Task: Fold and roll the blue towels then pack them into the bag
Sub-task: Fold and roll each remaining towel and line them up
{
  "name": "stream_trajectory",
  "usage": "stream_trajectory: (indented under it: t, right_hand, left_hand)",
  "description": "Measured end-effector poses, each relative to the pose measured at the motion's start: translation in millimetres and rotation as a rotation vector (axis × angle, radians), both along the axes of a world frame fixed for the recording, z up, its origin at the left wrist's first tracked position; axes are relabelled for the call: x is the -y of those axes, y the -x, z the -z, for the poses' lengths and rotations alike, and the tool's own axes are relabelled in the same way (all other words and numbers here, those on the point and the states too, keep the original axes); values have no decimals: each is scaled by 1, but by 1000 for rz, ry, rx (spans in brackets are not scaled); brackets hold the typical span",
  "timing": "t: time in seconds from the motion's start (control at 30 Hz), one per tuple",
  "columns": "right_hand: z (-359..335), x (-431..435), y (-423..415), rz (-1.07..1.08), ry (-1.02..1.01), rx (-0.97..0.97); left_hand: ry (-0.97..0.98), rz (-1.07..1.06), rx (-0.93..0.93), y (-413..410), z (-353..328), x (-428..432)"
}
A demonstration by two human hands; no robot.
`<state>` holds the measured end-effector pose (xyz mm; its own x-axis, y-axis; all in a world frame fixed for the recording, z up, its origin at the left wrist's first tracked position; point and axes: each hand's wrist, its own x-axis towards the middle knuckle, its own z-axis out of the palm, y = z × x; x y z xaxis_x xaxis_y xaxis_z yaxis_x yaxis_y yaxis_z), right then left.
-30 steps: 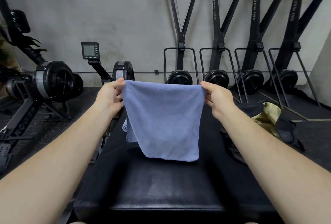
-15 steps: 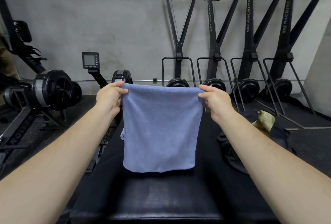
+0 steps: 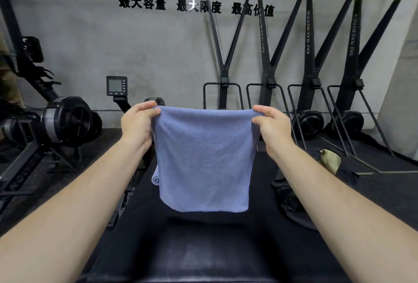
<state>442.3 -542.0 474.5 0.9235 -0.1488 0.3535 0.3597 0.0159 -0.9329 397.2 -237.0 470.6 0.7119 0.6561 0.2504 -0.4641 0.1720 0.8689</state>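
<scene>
Towel: blue towel [image 3: 204, 158] hangs flat, top edge level (long axis roughly vertical).
Grip: left hand [image 3: 138, 124] and right hand [image 3: 272, 128] each pinch a top corner; cloth drapes below.

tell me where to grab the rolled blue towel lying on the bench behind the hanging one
Take the rolled towel across its middle, coming from above on the left side: only its left end shows past the held towel, which both the left hand and right hand pinch at the top corners. It lies on the bench.
</scene>
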Motion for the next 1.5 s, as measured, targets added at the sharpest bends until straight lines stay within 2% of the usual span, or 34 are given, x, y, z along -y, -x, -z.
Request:
stream_trajectory:
  t: [0.07, 0.13, 0.43, 0.57, 0.63, 0.7, 0.9, 1.07, 1.3, 1.4, 1.5]
  right_hand:
    - [-3, 2, -1, 13, -37, 25]
    - [-3, 3, -3, 37, -5, 58]
    - [18, -3, -31, 168, 278, 113]
    - [32, -10, -54, 177, 400, 49]
    - [36, -16, -62, 137, 349, -24]
    - [34, -23, -69, 115, 288, -16]
    - [41, -22, -72, 81, 154, 90]
    - [116, -9, -43, 29, 269, 33]
    - [258, 12, -3, -57, 341, -242]
    - [299, 21, 16, -63, 357, -319]
    - [322, 24, 29, -74, 457, -310]
  left_hand:
    - [-3, -21, 17, 0, -2, 1]
    - [-94, -81, 4, -1, -1, 0]
    - [-872, -379, -247, -23, 16, -20]
    - [-1024, -385, -361, -41, 28, -30]
    - [-1016, -350, -415, -49, 29, -32]
    - [-927, -333, -414, -53, 24, -34]
    - [-656, -279, -251, -37, 34, -27]
    - [-635, -196, -306, -1, 117, -21]
    - [-535, 59, -479, 39, 253, -4]
    - [-520, 102, -552, 55, 294, 2]
    - [-561, 104, -621, 62, 321, 4]
